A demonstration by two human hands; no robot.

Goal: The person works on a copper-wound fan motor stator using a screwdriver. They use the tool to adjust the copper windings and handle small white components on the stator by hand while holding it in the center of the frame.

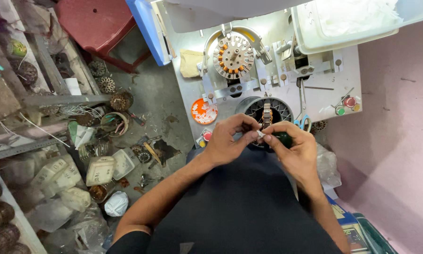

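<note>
Right at the front edge of the metal desk (324, 101), both hands meet over a small white slip (260, 134), seemingly a piece of insulating paper. The left hand (228, 138) pinches one end between thumb and forefinger, fingers narrow and closed on it. The right hand (291, 148) nips the other end the same way, and a dark green rounded thing (284, 139) sits tucked in its palm; what that is cannot be told.

Just behind the hands stands a dark slotted stator core (268, 110) set into the desk, and farther back a wound stator (233, 55) with copper coils sits in a clamp. An orange dish of white slips (204, 112) lies to the left, near the left hand.

To handle the slip well, I judge that it should be kept taut and flat between the fingertips, creased cleanly, and held by its ends only, so it stays straight enough to meet a narrow slot of the core squarely.
</note>
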